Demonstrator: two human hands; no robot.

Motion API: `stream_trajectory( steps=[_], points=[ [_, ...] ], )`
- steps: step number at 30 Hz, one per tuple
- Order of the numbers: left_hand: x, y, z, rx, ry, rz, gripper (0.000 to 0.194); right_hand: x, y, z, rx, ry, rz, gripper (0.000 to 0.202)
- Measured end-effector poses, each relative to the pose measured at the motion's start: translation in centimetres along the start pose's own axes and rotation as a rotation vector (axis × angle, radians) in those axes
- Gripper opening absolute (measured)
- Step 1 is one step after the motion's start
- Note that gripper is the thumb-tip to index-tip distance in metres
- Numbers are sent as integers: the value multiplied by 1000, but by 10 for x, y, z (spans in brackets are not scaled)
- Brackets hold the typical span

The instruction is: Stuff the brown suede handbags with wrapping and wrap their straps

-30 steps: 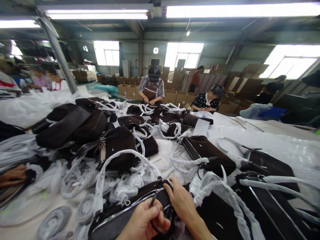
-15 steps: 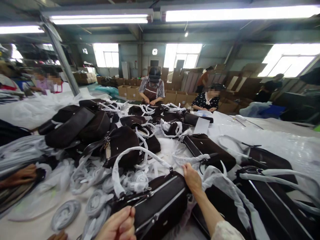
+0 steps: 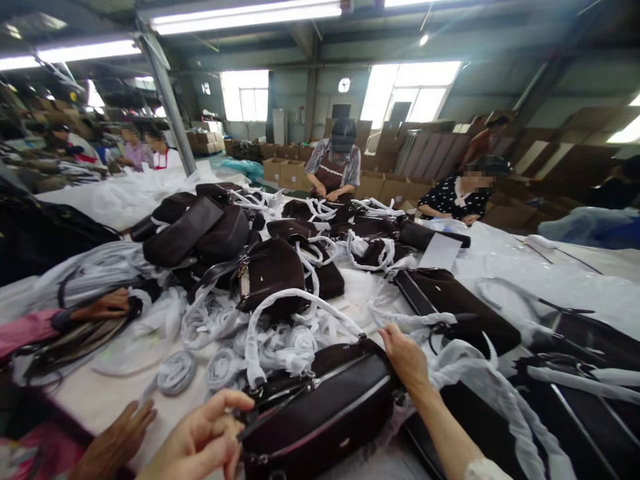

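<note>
At the far left, a co-worker's hand [image 3: 107, 307] rests on dark straps beside a pink sleeve [image 3: 25, 331]. A second hand [image 3: 113, 443] lies flat at the counter [image 3: 107, 393] edge near the bottom left; you cannot tell from this view whose it is.

Your left hand [image 3: 200, 437] sits at the near left end of the dark brown handbag [image 3: 320, 407]. Its fingers [image 3: 227, 400] are pinched together at the end of the bag's zipper [image 3: 310, 383]; whether they actually grip the zipper pull is hidden.

The handbag lies on its side on the counter directly in front of you, its paper-wrapped handle [image 3: 295, 307] arching over its far side.

Your right hand [image 3: 407, 357] rests on the far right top corner of the handbag, fingers curled over the edge and pressing on it.

To the right lie more dark bags [image 3: 450, 300] with white-wrapped straps. Across the counter, two people [image 3: 335, 167] work among cardboard boxes [image 3: 285, 172].
</note>
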State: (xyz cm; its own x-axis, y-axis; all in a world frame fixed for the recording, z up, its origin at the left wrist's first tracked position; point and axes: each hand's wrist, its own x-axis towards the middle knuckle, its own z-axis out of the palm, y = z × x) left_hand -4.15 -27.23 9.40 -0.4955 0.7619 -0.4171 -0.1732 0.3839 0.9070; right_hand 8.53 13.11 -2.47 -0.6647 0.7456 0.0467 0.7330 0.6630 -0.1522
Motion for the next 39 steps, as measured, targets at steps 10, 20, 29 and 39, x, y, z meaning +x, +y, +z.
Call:
stream_trajectory(
  steps=[10, 20, 29, 39],
  points=[
    [63, 51, 51, 1106, 146, -62, 10, -45, -61, -69, 265, -29, -688, 17],
    [81, 23, 60, 864, 119, -26, 37, -55, -79, -9, 175, 48, -945, 24],
    [60, 12, 55, 994, -11, -3, 39, -54, -80, 4, 160, -91, -872, 43],
    [64, -27, 83, 740, -142, 287, 19, -53, -145, -29, 316, -557, -368, 47]
  ],
)
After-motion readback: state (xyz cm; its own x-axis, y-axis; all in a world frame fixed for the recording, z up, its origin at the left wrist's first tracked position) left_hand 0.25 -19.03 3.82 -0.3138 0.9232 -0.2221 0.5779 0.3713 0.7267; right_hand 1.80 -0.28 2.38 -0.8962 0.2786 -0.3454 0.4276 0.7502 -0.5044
